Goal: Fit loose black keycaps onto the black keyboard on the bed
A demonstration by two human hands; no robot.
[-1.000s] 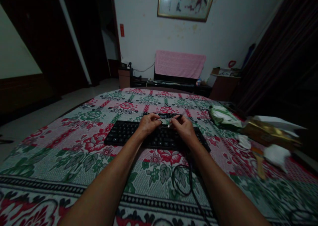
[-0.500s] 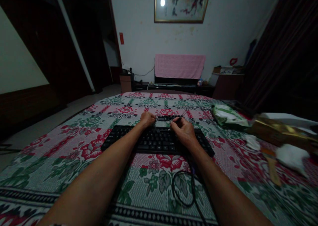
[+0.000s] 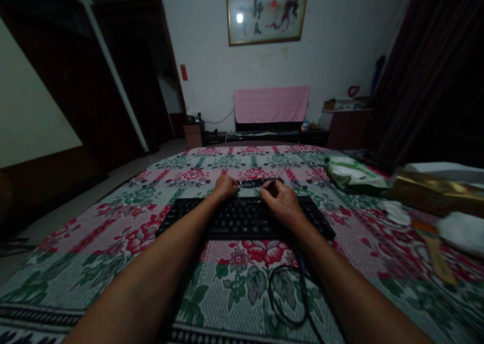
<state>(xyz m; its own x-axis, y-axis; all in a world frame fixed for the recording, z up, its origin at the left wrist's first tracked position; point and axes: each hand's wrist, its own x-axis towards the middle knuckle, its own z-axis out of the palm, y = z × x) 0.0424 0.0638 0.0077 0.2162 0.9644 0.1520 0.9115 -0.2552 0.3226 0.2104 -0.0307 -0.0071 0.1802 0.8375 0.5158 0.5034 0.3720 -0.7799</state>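
A black keyboard [image 3: 244, 223] lies on the flowered tablecloth [image 3: 238, 278] in front of me, partly covered by my forearms. At its far edge, my left hand [image 3: 226, 186] is closed, its fingers curled and mostly turned away from view. My right hand [image 3: 283, 203] hovers over the upper right part of the keys, thumb and forefinger drawn together in a pinch. What either hand grips is too small and dark to make out. Between the hands, just beyond the keyboard, is a dark narrow shape [image 3: 248, 184] that I cannot identify. A black cable [image 3: 272, 298] loops below my right wrist.
To the right lie a green-and-white tissue pack [image 3: 353, 175], a golden box [image 3: 434, 190], crumpled white tissue [image 3: 397, 213], a wooden-handled brush [image 3: 436, 253] and a white wad [image 3: 463, 233]. Past the table, a pink cloth [image 3: 271, 104] hangs over something on a low cabinet.
The view has shifted slightly, so the table and its things sit lower in the picture. Both hands stay at the keyboard's far edge, with little visible change in their grip.
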